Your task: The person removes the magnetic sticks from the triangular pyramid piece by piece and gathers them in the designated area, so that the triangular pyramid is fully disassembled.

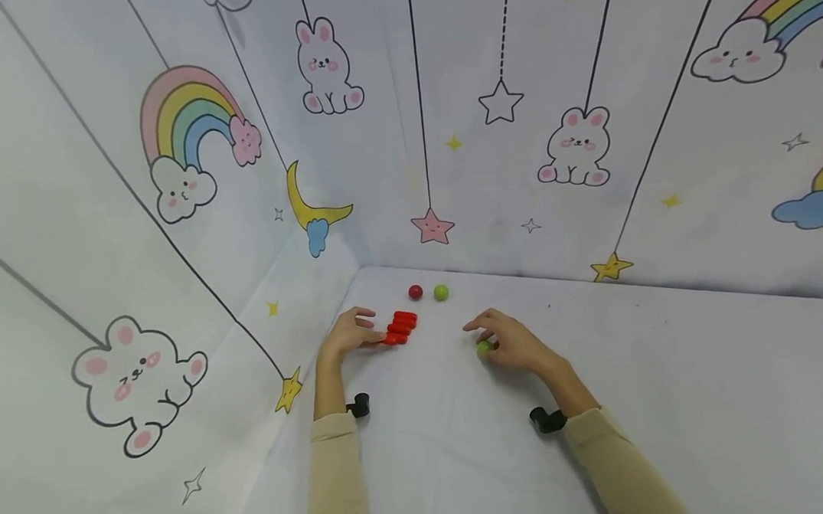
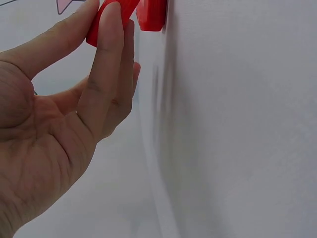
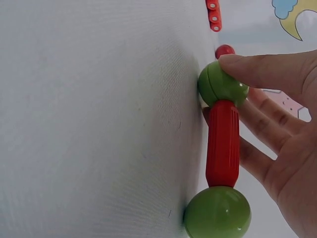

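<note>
In the left wrist view my left hand [image 2: 64, 104] pinches a red ridged rod [image 2: 111, 22] between thumb and fingers. Beside it on the white surface lie several more red rods [image 1: 403, 322], side by side. My right hand [image 1: 515, 344] grips a green ball [image 3: 223, 84], its thumb on the ball and other fingers behind. A red rod [image 3: 223, 144] joins that ball to a second green ball [image 3: 218, 213]; the head view shows only the first ball, with the hand covering the rest.
Farther back stand a red ball [image 1: 415, 292] and a loose green ball [image 1: 441, 292]. Behind and to the left rise white cloth walls [image 1: 380, 174] printed with rabbits and stars. Black cameras [image 1: 546, 420] are strapped at both wrists.
</note>
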`<control>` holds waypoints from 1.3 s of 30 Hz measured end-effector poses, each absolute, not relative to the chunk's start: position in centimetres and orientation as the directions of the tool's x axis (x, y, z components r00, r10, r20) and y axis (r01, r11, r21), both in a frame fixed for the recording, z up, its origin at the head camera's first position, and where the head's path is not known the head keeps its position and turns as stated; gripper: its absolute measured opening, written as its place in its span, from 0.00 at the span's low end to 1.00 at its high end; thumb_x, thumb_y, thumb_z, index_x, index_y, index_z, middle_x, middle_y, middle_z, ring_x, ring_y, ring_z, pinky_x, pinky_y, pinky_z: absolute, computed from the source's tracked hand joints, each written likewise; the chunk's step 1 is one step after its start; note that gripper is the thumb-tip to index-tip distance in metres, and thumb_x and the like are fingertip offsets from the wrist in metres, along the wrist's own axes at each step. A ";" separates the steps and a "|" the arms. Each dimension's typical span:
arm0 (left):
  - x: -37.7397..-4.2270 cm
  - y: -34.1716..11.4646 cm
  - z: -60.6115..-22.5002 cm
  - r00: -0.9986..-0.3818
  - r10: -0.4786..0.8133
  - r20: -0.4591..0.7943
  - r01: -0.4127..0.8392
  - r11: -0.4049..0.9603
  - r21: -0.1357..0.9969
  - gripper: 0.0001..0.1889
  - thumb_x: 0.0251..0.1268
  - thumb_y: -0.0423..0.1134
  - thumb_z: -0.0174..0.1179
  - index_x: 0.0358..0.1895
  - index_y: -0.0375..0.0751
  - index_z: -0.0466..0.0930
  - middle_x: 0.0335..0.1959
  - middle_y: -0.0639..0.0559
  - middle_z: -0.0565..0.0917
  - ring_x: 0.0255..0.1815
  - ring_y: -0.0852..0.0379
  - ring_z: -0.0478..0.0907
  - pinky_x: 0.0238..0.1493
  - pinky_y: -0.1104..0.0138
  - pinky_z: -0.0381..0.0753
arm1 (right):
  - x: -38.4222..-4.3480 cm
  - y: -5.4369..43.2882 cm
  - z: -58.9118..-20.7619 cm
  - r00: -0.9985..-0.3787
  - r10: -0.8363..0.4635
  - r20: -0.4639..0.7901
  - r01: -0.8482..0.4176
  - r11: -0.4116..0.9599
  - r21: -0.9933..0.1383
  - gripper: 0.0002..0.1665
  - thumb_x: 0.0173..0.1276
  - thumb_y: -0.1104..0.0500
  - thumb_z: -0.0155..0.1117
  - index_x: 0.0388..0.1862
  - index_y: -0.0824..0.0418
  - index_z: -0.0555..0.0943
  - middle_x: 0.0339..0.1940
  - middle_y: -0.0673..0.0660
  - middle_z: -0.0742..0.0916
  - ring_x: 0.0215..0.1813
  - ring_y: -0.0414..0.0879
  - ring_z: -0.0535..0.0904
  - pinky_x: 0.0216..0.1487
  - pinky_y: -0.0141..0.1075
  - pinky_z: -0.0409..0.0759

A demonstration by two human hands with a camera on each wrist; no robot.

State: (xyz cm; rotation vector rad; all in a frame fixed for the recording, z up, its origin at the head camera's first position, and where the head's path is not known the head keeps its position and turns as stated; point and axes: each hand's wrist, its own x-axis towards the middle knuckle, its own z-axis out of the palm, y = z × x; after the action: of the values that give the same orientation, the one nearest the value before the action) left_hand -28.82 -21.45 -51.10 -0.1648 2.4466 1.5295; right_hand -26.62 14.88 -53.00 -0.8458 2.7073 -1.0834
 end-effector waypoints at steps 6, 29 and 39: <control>-28.7 -21.1 -51.2 -0.954 0.053 -0.296 -0.241 0.455 0.858 0.35 0.61 0.35 0.76 0.70 0.33 0.72 0.61 0.33 0.78 0.46 0.48 0.85 0.55 0.61 0.85 | -26.4 14.8 -53.0 -0.842 -0.530 0.099 -0.452 0.595 -0.664 0.32 0.63 0.73 0.72 0.66 0.59 0.82 0.61 0.57 0.80 0.55 0.48 0.85 0.52 0.42 0.85; -28.5 -18.8 -51.7 -0.962 -0.078 -0.263 -0.259 0.573 0.777 0.33 0.63 0.38 0.75 0.67 0.32 0.71 0.50 0.37 0.78 0.33 0.50 0.88 0.45 0.63 0.87 | -26.1 15.7 -52.3 -0.825 -0.560 0.078 -0.453 0.572 -0.684 0.35 0.59 0.72 0.78 0.66 0.64 0.80 0.60 0.63 0.81 0.57 0.55 0.84 0.52 0.43 0.86; -28.6 -18.6 -51.7 -0.956 -0.115 -0.268 -0.278 0.636 0.720 0.30 0.71 0.45 0.69 0.68 0.33 0.70 0.42 0.40 0.84 0.28 0.53 0.86 0.47 0.63 0.82 | -26.1 18.0 -51.1 -0.869 -0.484 -0.101 -0.300 0.679 -0.670 0.38 0.58 0.70 0.79 0.69 0.63 0.78 0.59 0.62 0.83 0.51 0.52 0.85 0.48 0.43 0.86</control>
State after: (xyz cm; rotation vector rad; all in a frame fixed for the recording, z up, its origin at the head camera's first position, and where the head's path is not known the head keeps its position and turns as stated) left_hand -28.60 -18.57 -51.71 -0.3237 2.6592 1.2196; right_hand -26.08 18.03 -51.13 -0.6269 2.6229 -0.9755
